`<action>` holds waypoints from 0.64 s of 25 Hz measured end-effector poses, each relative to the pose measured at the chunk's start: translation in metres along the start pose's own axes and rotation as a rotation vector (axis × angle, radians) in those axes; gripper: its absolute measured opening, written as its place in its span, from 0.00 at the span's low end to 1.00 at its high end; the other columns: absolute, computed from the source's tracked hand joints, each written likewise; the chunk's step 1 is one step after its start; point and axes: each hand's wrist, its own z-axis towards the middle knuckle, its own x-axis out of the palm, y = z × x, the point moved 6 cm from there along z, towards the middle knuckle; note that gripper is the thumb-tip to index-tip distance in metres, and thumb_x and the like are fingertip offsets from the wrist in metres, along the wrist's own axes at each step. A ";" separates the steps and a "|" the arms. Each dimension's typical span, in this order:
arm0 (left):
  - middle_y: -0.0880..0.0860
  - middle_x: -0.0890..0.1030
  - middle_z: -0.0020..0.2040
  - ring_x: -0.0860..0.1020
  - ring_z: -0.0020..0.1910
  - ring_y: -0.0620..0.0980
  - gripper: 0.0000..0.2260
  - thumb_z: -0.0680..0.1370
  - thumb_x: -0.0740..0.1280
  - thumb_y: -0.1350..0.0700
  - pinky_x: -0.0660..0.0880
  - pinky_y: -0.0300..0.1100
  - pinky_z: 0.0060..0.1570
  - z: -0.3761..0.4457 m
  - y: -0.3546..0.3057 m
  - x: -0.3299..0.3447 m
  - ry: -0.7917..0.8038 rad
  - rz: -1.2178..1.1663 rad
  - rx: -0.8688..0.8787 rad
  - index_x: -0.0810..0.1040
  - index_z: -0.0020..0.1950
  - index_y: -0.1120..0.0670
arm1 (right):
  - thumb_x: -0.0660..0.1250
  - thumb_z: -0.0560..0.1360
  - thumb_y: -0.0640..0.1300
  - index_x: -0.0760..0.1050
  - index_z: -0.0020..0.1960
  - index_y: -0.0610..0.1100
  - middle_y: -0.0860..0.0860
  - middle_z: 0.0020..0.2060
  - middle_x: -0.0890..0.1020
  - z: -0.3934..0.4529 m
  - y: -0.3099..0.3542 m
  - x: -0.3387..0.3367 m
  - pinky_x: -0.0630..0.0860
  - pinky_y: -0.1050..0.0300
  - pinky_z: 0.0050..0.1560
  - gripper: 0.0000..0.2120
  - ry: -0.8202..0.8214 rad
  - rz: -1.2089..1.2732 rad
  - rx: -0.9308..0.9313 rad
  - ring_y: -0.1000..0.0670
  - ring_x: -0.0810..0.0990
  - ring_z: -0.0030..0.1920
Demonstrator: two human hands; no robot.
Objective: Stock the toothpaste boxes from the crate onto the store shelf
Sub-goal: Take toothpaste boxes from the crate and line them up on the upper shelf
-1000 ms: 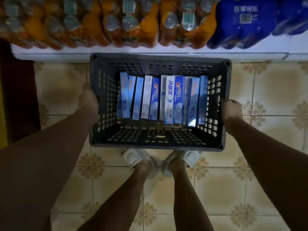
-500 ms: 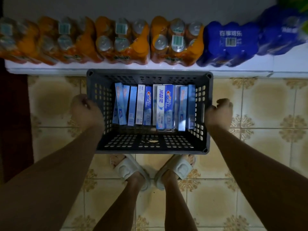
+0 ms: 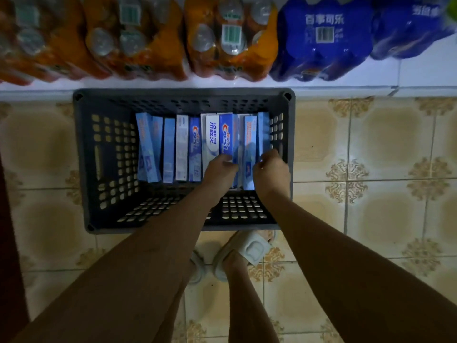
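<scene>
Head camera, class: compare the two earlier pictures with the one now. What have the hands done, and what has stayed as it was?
Both hands have let go of the crate's sides and moved inward into it. The left hand now curls its fingers onto the toothpaste boxes near the middle; the right hand reaches the boxes at the right end. No box is lifted out yet. The boxes stand in the same row, and the crate remains below the drink packs.

A single head-worn wide-angle camera looks almost straight down from standing height. The crate [image 3: 184, 100] sits mid-frame on the tiled floor [image 3: 371, 144], the shelf ledge [image 3: 222, 84] runs along the top edge, and both forearms reach in from below.
</scene>
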 end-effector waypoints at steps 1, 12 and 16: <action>0.53 0.74 0.64 0.74 0.56 0.50 0.21 0.80 0.62 0.59 0.71 0.38 0.47 0.009 0.004 0.007 -0.001 0.021 -0.004 0.67 0.74 0.56 | 0.62 0.79 0.41 0.71 0.58 0.41 0.44 0.52 0.81 0.006 -0.004 0.009 0.81 0.49 0.48 0.08 0.019 0.004 0.008 0.43 0.81 0.52; 0.61 0.68 0.73 0.69 0.70 0.59 0.28 0.79 0.68 0.59 0.69 0.52 0.68 0.089 0.042 0.017 -0.245 0.293 -0.086 0.60 0.76 0.61 | 0.65 0.79 0.47 0.67 0.67 0.38 0.43 0.52 0.81 0.045 -0.013 0.056 0.80 0.53 0.46 0.20 -0.015 -0.081 -0.066 0.45 0.82 0.50; 0.60 0.73 0.68 0.73 0.66 0.59 0.21 0.80 0.66 0.59 0.71 0.50 0.64 0.098 0.041 0.008 -0.352 0.516 0.004 0.65 0.72 0.60 | 0.69 0.76 0.47 0.62 0.70 0.39 0.41 0.54 0.81 0.052 -0.012 0.073 0.81 0.45 0.52 0.27 -0.007 -0.113 -0.064 0.41 0.82 0.53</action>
